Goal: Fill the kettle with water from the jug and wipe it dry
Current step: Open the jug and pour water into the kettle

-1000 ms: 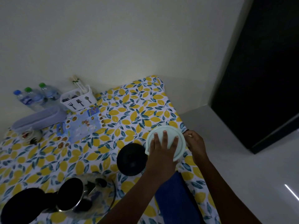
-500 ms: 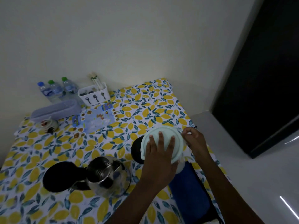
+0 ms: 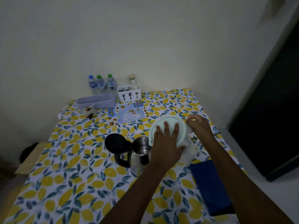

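A clear jug [image 3: 189,149] with a pale green lid [image 3: 171,118] is tilted towards the kettle. My left hand [image 3: 166,143] lies flat on the lid, fingers spread, thumb hooked over its rim. My right hand [image 3: 199,125] grips the jug's handle at the far right side. The steel kettle [image 3: 137,160] stands just left of the jug, its mouth open and its black lid [image 3: 115,143] flipped back to the left. The jug's lower edge overlaps the kettle's mouth. I see no water stream. A folded blue cloth [image 3: 210,186] lies on the table at the right front.
A lemon-print tablecloth [image 3: 72,175] covers the table. Along the back wall stand three water bottles [image 3: 101,84], a white cutlery caddy [image 3: 129,93], a lilac basket [image 3: 95,101] and a small mug [image 3: 89,111]. A printed mat [image 3: 127,113] lies behind the jug. A dark door [image 3: 267,110] is at right.
Both hands have carried the jug left until it is against the kettle's mouth, and it now tilts. My view has swung left and down over the table.
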`<state>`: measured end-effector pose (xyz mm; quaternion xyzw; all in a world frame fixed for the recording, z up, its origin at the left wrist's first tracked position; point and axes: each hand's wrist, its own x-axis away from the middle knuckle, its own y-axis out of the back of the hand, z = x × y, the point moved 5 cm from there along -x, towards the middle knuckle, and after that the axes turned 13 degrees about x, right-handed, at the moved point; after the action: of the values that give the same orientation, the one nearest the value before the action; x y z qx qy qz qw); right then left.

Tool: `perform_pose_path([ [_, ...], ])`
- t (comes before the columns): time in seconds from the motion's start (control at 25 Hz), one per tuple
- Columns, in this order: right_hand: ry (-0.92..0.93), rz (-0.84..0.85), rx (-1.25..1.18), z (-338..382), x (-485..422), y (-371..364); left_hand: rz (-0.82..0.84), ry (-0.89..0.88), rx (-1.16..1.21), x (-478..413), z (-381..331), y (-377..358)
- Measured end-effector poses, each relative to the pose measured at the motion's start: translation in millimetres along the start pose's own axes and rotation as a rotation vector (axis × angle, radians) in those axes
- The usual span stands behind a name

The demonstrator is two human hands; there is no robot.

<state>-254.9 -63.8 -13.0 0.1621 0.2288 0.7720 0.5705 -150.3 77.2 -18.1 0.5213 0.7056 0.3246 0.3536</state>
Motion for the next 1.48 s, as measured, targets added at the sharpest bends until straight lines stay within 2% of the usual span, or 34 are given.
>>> perform_pose_path([
  [0.32,0.026,0.007,0.150,38,-4,-17,-0.009,0.059,0.153,0,23,7],
  [0.68,0.120,0.021,0.297,62,-8,-19,-0.111,0.119,0.324,2,20,7],
  [1.48,0.167,0.005,0.424,74,-14,-20,-0.153,0.147,0.413,2,19,10],
])
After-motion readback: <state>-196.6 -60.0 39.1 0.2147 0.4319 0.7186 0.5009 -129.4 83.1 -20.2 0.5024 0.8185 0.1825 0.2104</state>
